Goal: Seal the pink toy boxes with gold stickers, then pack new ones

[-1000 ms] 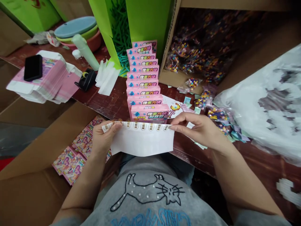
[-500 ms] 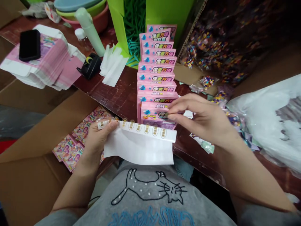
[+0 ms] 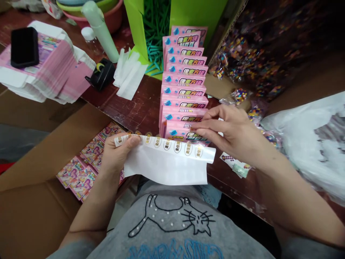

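My left hand (image 3: pixel 121 151) is closed on the left end of a sticker sheet (image 3: pixel 167 169). The sheet's upper edge is curled over, showing a row of oval labels with gold and dark print. Behind it, pink boxes (image 3: pixel 185 101) with blue cube pictures and colourful lettering stand upright in a long row. My right hand (image 3: pixel 229 129) reaches over the nearest box from the right, its thumb and fingers pinched together against the box's front. Whatever is between those fingertips is too small to make out.
Left are stacked flat pink cartons (image 3: pixel 61 68) under a black phone (image 3: pixel 24 47), a tape dispenser (image 3: pixel 101 75), paper strips (image 3: pixel 132 79) and a green bottle (image 3: pixel 101 32). An open cardboard box (image 3: pixel 35 169) holds pink packs. Bags of coloured beads (image 3: pixel 239 64) lie right.
The sticker sheet and my left hand have shifted slightly right. My right hand's fingertips have come down against the front of the nearest pink box. The view has moved a little.
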### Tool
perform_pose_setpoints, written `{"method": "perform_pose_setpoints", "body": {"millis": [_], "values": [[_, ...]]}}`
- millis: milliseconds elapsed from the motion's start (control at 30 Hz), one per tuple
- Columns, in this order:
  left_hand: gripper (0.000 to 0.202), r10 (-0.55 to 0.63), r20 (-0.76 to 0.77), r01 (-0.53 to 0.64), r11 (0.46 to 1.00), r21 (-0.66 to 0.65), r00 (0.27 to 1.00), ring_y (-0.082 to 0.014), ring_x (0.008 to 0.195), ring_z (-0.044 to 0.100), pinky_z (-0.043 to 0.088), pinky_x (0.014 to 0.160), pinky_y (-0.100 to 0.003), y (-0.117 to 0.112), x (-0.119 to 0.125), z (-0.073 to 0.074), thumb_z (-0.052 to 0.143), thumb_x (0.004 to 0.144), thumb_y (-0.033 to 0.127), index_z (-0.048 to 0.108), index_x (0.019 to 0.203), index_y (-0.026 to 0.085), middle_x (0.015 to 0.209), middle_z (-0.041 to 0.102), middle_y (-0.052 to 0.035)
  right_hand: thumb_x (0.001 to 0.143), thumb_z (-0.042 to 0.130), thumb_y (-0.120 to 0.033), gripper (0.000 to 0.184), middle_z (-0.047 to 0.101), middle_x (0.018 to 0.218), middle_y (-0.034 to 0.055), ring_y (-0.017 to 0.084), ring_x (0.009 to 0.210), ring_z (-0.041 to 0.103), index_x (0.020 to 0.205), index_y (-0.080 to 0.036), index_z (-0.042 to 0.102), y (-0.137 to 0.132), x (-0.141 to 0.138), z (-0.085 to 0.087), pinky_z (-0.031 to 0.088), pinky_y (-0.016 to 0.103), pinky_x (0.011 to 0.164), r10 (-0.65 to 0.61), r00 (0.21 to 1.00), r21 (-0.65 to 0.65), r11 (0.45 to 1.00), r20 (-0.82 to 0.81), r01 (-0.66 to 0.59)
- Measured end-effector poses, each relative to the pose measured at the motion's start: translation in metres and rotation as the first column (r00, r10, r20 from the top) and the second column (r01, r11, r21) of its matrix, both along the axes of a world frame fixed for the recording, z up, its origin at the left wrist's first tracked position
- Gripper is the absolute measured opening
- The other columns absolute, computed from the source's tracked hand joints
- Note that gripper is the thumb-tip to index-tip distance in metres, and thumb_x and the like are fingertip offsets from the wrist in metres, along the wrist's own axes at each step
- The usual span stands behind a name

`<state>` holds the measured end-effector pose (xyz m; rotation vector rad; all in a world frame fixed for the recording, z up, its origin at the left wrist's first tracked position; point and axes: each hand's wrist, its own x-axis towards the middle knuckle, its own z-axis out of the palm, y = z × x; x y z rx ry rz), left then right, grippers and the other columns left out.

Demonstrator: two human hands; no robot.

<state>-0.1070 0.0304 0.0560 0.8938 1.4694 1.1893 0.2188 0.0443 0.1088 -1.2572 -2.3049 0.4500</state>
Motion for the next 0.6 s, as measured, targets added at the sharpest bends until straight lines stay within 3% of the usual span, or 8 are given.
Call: {"method": "perform_pose_setpoints", "body": {"millis": [133, 233, 300, 433, 600], "values": [[0.034, -0.014, 0.004, 0.014, 1.0, 0.006, 1.0, -0.012, 0.049, 0.05, 0.037, 0.044, -0.024, 0.008, 0.001, 0.001, 0.1, 0.061, 0.044, 0.076, 0.065, 0.02, 0.06, 0.062, 0.0001, 0.104, 0.07, -0.041, 0.017, 0.074, 0.097, 0.0065, 0.026, 0.095, 0.069, 0.097, -0.029, 0.079, -0.009, 0.004, 0.024, 0.055, 0.042, 0.083, 0.126, 0.976, -0.13, 0.98, -0.179, -0.15], [0.04, -0.03, 0.023, 0.031, 0.999, -0.043, 0.999, -0.0132, 0.049, 0.052, 0.039, 0.044, -0.025, 0.013, 0.002, -0.002, 0.1, 0.06, 0.051, 0.076, 0.067, 0.02, 0.061, 0.064, -0.0013, 0.105, 0.068, -0.04, 0.018, 0.074, 0.092, 0.0063, 0.025, 0.092, 0.07, 0.092, -0.029, 0.074, -0.001, 0.001, 0.033, 0.056, 0.042, 0.082, 0.082, 0.971, -0.112, 0.988, -0.225, -0.11], [0.043, -0.046, 0.026, 0.047, 0.997, -0.06, 0.999, -0.0128, 0.048, 0.05, 0.038, 0.043, -0.025, 0.016, 0.003, -0.005, 0.1, 0.059, 0.054, 0.075, 0.066, 0.019, 0.06, 0.064, -0.0017, 0.104, 0.067, -0.041, 0.018, 0.075, 0.096, 0.0076, 0.027, 0.094, 0.07, 0.092, -0.028, 0.072, 0.014, -0.003, 0.029, 0.056, 0.044, 0.084, 0.046, 0.98, -0.099, 0.993, -0.195, -0.067], [0.044, -0.077, 0.014, 0.078, 0.995, -0.061, 0.997, -0.0129, 0.048, 0.051, 0.036, 0.043, -0.024, 0.02, 0.004, -0.008, 0.099, 0.059, 0.055, 0.075, 0.065, 0.019, 0.06, 0.065, -0.0028, 0.101, 0.067, -0.034, 0.013, 0.075, 0.102, 0.0084, 0.028, 0.097, 0.07, 0.092, -0.024, 0.068, 0.048, -0.013, 0.003, 0.052, 0.046, 0.088, 0.018, 0.999, -0.01, 1.0, -0.032, -0.019], [0.035, -0.085, 0.016, 0.085, 0.996, -0.037, 0.996, -0.0125, 0.048, 0.05, 0.036, 0.044, -0.023, 0.025, 0.006, -0.003, 0.096, 0.061, 0.046, 0.074, 0.063, 0.019, 0.059, 0.065, -0.0022, 0.103, 0.067, -0.035, 0.012, 0.072, 0.112, 0.0113, 0.029, 0.101, 0.066, 0.108, -0.024, 0.07, 0.056, -0.016, -0.017, 0.048, 0.044, 0.088, -0.068, 0.995, 0.14, 0.989, 0.072, 0.057]]}}
